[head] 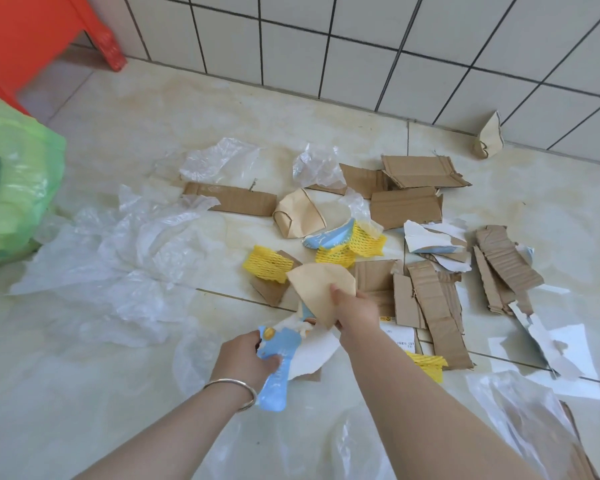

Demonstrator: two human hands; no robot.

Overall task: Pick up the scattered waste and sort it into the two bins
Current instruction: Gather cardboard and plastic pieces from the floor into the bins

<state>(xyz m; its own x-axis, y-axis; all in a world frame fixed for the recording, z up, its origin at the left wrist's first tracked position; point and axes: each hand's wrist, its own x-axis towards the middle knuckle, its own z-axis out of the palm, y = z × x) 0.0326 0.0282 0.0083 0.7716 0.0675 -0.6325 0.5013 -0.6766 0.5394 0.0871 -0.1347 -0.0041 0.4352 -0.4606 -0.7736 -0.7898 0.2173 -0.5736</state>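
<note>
Tan paper scrap (321, 287) pinched in right hand (355, 311) fingers; left hand (246, 356) fingers clamp blue-and-white packaging scraps (284, 348).

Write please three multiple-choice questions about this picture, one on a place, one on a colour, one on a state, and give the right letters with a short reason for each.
1. Where does the green bag stand?
A. at the left edge of the view
B. against the tiled wall on the right
C. between the two hands

2. What colour are the foam nets on the floor?
A. red
B. yellow
C. black

3. What is the right hand doing?
A. resting empty on the floor
B. holding a beige paper piece
C. holding a clear plastic bag

Answers:
1 A, the bag fills the left edge.
2 B, the nets among the cardboard are yellow.
3 B, its fingers close on the beige piece, while the left hand holds a blue and white wrapper.
</note>
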